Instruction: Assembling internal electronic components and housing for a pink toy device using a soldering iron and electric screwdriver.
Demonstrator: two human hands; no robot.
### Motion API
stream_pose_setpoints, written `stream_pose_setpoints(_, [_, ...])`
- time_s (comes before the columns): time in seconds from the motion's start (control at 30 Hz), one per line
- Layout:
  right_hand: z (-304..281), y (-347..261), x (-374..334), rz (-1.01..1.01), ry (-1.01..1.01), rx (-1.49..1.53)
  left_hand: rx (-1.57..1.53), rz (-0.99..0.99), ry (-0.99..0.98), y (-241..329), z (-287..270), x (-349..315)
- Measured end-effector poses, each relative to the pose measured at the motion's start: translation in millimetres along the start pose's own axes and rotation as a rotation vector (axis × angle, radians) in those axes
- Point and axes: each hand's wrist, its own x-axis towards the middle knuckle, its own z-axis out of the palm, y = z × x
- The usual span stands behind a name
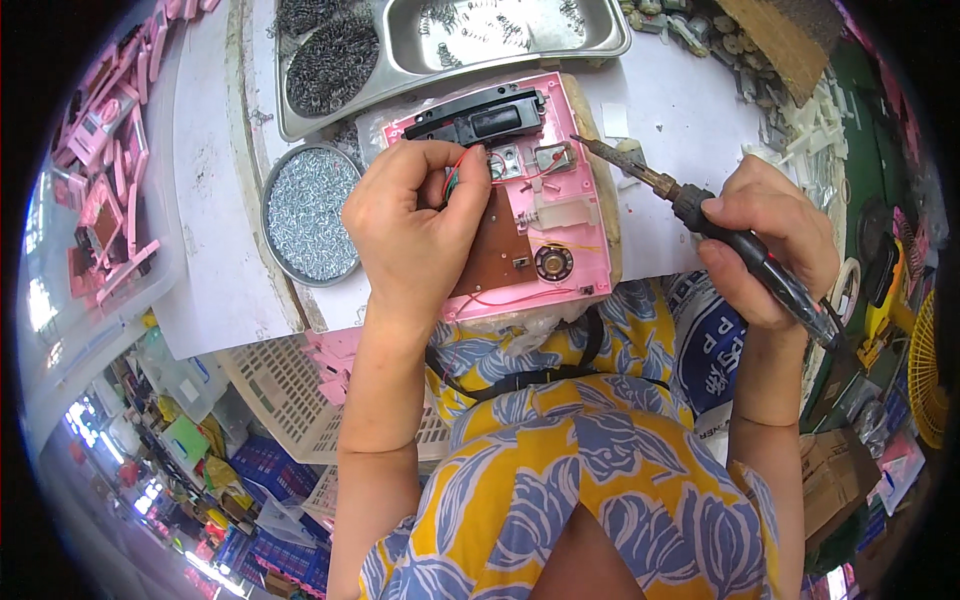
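Observation:
In my right hand (pixel 770 240) is a soldering iron (pixel 740 242), gripped by its black handle, with its tip pointing up and left over the edge of a pink plastic housing (pixel 580 215). My left hand (pixel 420 215) pinches thin red and green wires (pixel 452 180) above the housing. Inside the housing lie a black plastic mechanism (pixel 490 120), a brown circuit board (pixel 500 245), a small motor (pixel 555 157), a white plastic piece (pixel 565 215) and a round speaker (pixel 553 262). My left hand covers the housing's left side and part of the board.
A round dish of small screws (pixel 312 213) stands left of my left hand. Beyond it, a metal tray (pixel 400 80) holds springs. On the far left a clear bin (pixel 150 285) contains pink housings. White plastic parts (pixel 815 130) lie at right, above a yellow tool (pixel 882 290).

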Motion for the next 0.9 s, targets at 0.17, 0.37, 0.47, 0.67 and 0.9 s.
stream_pose_setpoints(0.17, [-0.7, -0.2, 1.6, 0.012, -0.004, -0.015, 0.015, -0.009, -0.006, 2.7, -1.0, 0.5])
stream_pose_setpoints(0.37, [-1.6, 0.5, 1.4, 0.026, -0.018, -0.020, -0.014, 0.000, -0.010, 0.9, -1.7, 0.6])
stream_pose_setpoints(0.47, [-0.5, 1.1, 1.7, 0.008, -0.004, -0.014, -0.038, -0.015, -0.018, 1.4, -2.7, 0.6])
stream_pose_setpoints(0.67, [0.2, 1.4, 2.2, 0.014, -0.005, -0.012, -0.047, 0.006, -0.004, 0.1, -1.7, 0.0])
stream_pose_setpoints(0.9, [1.7, 2.3, 5.2, -0.001, -0.005, -0.014, -0.059, 0.010, -0.013, 2.1, -3.1, 0.8])
